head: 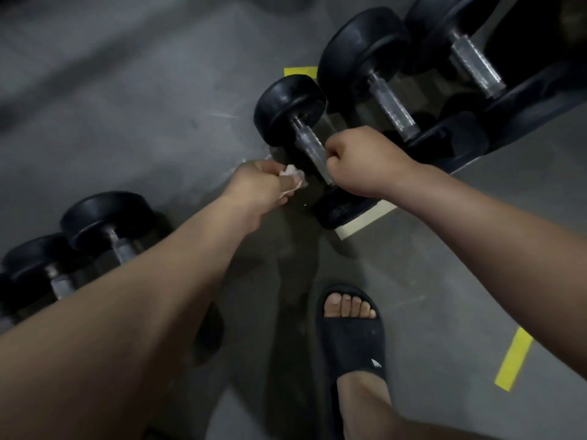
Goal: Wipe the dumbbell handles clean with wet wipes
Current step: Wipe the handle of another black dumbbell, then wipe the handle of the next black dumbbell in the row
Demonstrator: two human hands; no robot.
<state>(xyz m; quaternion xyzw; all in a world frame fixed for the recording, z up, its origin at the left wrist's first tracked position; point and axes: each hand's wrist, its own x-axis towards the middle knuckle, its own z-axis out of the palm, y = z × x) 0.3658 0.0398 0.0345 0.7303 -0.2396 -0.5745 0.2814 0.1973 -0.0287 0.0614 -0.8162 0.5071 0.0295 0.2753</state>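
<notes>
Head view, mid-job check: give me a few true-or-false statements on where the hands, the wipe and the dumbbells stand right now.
1. The left hand holds a crumpled wipe. True.
2. The right hand hangs open and idle. False: it grips the handle of the nearest dumbbell.
3. The wipe is wrapped round that handle. False: it is bunched in the left hand, beside the handle.
4. Strips of yellow tape mark the floor. True.
5. The foot wears a white trainer. False: a black slide sandal.
</notes>
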